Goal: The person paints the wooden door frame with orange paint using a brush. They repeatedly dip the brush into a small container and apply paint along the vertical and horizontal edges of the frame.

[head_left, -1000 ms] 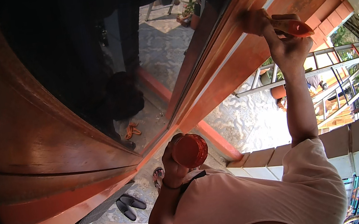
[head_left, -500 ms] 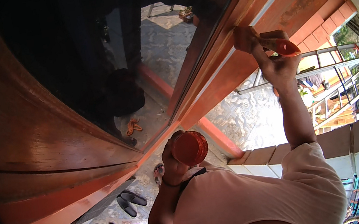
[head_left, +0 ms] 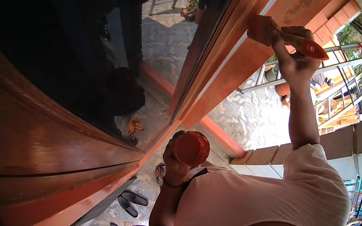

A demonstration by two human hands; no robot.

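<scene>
My right hand (head_left: 296, 56) is closed around the handle of a paintbrush (head_left: 311, 48), whose red-tipped end points away to the right. The paint-covered bristles meet the orange-brown wooden frame (head_left: 233, 87) near a pale strip (head_left: 223, 67) running along it. Close to my body, my left hand (head_left: 174, 160) grips a round paint container (head_left: 191, 149) from its left side. Reddish-orange paint shows inside the container, and its inner wall is smeared.
Dark glass (head_left: 170, 44) beside the frame reflects the patio. Black slippers (head_left: 132, 200) lie on the patterned floor (head_left: 250, 119) at lower left. An aluminium ladder (head_left: 324, 68) stands to the right, above a low tiled wall (head_left: 335, 141).
My right hand and the paintbrush have moved to the right, a little outward along the frame. My left hand with the paint container has stayed nearly still.
</scene>
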